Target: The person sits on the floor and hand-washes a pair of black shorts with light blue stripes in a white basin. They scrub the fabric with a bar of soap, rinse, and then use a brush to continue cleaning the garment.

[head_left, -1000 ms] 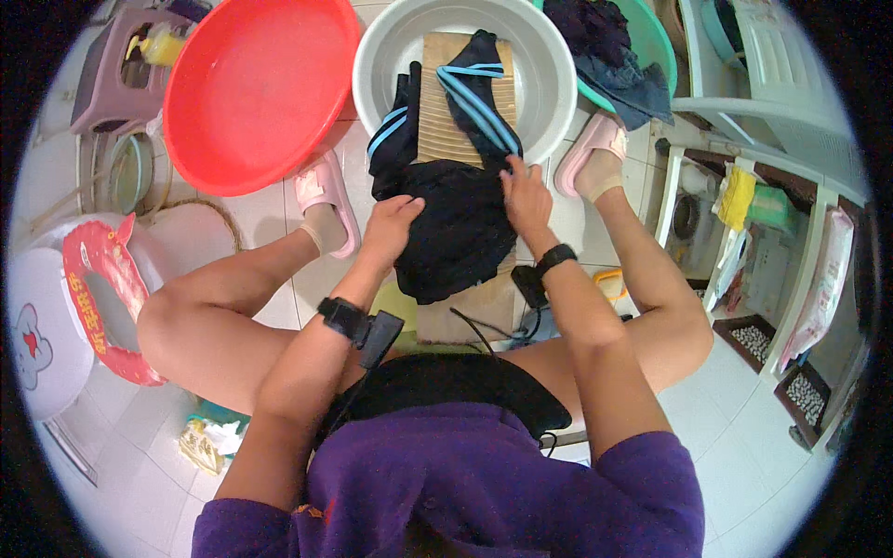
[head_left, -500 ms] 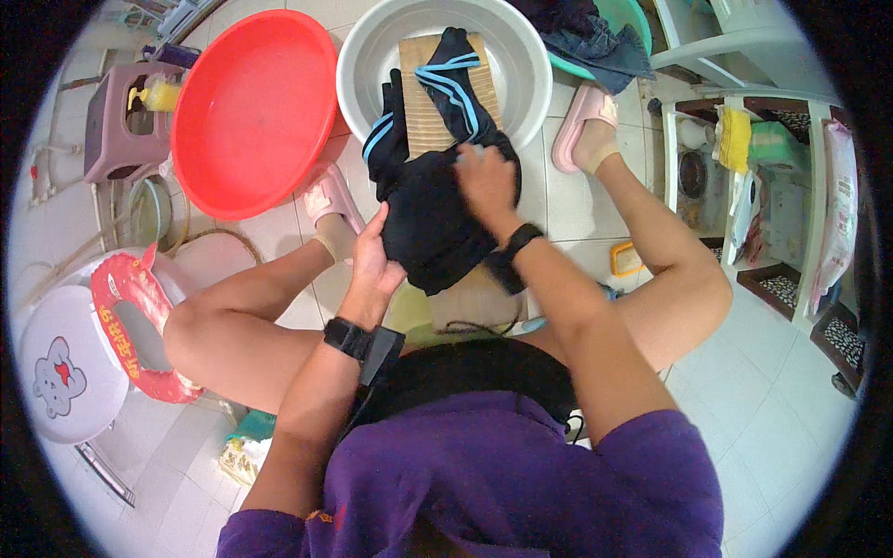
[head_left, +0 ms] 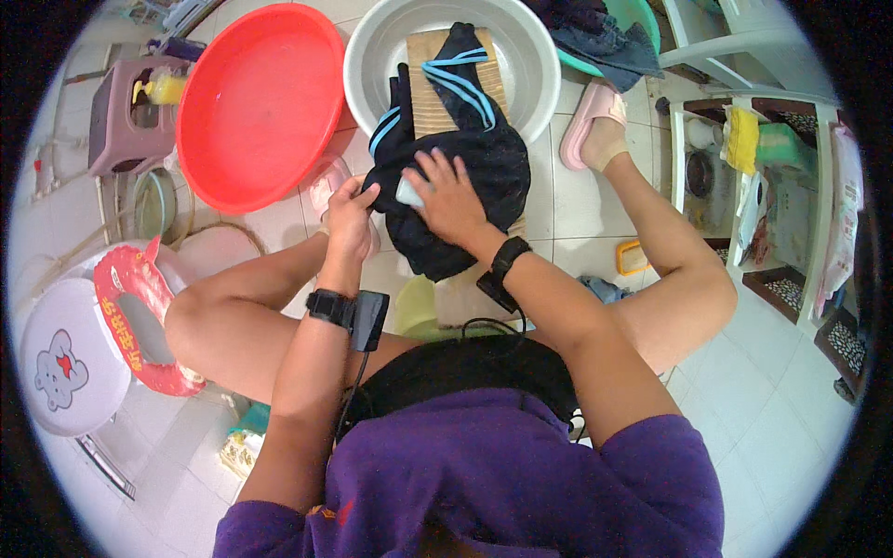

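Note:
A black garment [head_left: 498, 172] with light blue stripes lies draped over a wooden washboard [head_left: 430, 102], which leans out of a white basin [head_left: 544, 70]. At the cloth's left edge my left hand [head_left: 350, 219] is closed, pinching the fabric. My right hand [head_left: 454, 206] presses down on the middle of the garment, its fingers partly spread. Under its thumb side shows a pale bar of soap [head_left: 409, 192], held against the cloth. The lower part of the board is mostly covered by the garment.
A red basin [head_left: 260, 107] stands to the left, near a mauve stool [head_left: 126, 139] bearing a yellow pump bottle [head_left: 166, 90]. At the far right is a green basin [head_left: 642, 23] with dark clothes [head_left: 605, 42]. A shelf unit [head_left: 744, 195] lines the right side.
My right hand has moved left and slightly down across the garment, with the soap now visible beneath it. My left hand has shifted a little left and up along the cloth's edge.

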`<state>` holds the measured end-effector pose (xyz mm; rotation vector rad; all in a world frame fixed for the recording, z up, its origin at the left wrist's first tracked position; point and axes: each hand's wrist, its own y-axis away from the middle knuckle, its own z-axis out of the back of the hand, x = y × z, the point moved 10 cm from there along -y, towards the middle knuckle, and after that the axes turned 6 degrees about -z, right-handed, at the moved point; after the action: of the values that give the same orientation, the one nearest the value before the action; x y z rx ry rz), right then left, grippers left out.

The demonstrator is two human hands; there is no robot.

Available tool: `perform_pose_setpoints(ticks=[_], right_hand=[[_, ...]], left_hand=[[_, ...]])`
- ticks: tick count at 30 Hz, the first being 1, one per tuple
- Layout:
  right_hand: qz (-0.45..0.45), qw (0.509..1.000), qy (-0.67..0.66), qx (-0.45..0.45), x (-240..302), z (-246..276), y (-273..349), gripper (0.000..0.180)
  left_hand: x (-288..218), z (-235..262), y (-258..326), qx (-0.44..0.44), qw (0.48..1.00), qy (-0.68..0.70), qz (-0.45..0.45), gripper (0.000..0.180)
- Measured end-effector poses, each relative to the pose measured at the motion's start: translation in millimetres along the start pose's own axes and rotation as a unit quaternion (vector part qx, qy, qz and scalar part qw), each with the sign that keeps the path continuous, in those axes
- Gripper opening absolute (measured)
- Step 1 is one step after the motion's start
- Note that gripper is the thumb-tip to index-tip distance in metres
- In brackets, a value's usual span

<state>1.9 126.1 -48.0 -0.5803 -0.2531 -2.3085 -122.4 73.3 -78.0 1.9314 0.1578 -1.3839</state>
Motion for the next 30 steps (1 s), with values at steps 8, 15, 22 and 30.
perform_pose_setpoints(ticks=[8,15,22,30], right_hand=[[-0.239,0.95,-0.176,-0.099,-80.9,33.9,-11.2,0.022],[-0.249,0.962,-0.112,0.028,-50.9,33.9,-8.9,0.037],[-0.304,0.951,0.032,0.05,-81.8,3.1,-25.2,0.03],[-0.197,0.976,-0.063,0.071,-21.5,-4.4,-43.6,0.034]], left_hand=[[49.6,23.8,12.6,-0.068,0.987,-0.057,0.137,0.046],[49.8,15.2,0.8,-0.052,0.987,-0.153,0.001,0.035],[37.0,4.3,14.6,0.004,0.989,-0.15,0.001,0.022],[25.8,-9.9,21.5,0.02,0.994,-0.107,-0.015,0.02]])
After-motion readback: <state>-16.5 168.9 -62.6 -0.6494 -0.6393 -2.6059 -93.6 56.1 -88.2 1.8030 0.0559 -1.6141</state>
